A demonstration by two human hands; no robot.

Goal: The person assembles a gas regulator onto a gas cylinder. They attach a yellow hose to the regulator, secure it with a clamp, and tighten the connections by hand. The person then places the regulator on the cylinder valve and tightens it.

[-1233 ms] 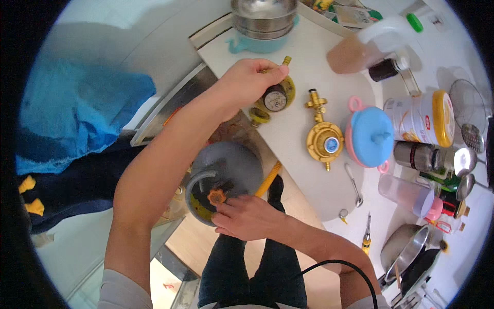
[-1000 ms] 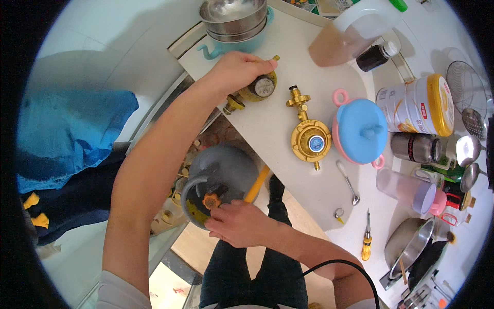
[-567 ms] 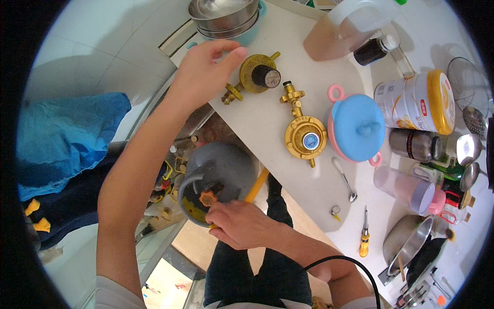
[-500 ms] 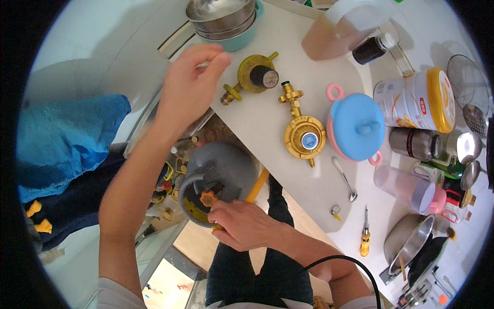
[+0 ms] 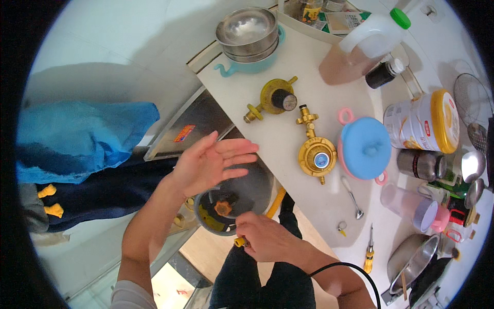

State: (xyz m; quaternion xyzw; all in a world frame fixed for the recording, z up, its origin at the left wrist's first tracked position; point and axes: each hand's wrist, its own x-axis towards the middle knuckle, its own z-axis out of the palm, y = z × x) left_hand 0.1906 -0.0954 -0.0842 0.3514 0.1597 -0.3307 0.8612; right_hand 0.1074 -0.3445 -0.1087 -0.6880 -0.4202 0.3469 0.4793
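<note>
My right hand (image 5: pixel 267 239) is closed around the end of a yellow gas hose (image 5: pixel 275 203); the hose tip (image 5: pixel 240 241) pokes out between thumb and fingers. Just beyond it stands a grey gas cylinder (image 5: pixel 252 185) with an orange valve knob (image 5: pixel 223 208), below the counter. My left hand (image 5: pixel 213 160) hovers over the cylinder, empty, fingers spread. On the counter lie two gas regulators: a worn, yellowish one (image 5: pixel 272 97) with a black cap, and a shinier brass one (image 5: pixel 316 154) with a blue centre.
Toward the counter's right are a small spoon (image 5: pixel 352 198), a hose clamp (image 5: pixel 342 227), a yellow-handled screwdriver (image 5: pixel 369 252) and a blue-lidded pink bowl (image 5: pixel 365 149). Metal bowls (image 5: pixel 247 33) and a large jug (image 5: pixel 355 54) stand farther back. A blue cloth (image 5: pixel 87 139) hangs at left.
My left hand has come down from beside the worn regulator to above the cylinder, its fingers now spread. The view has shifted. My right hand keeps the hose, whose tip now shows more.
</note>
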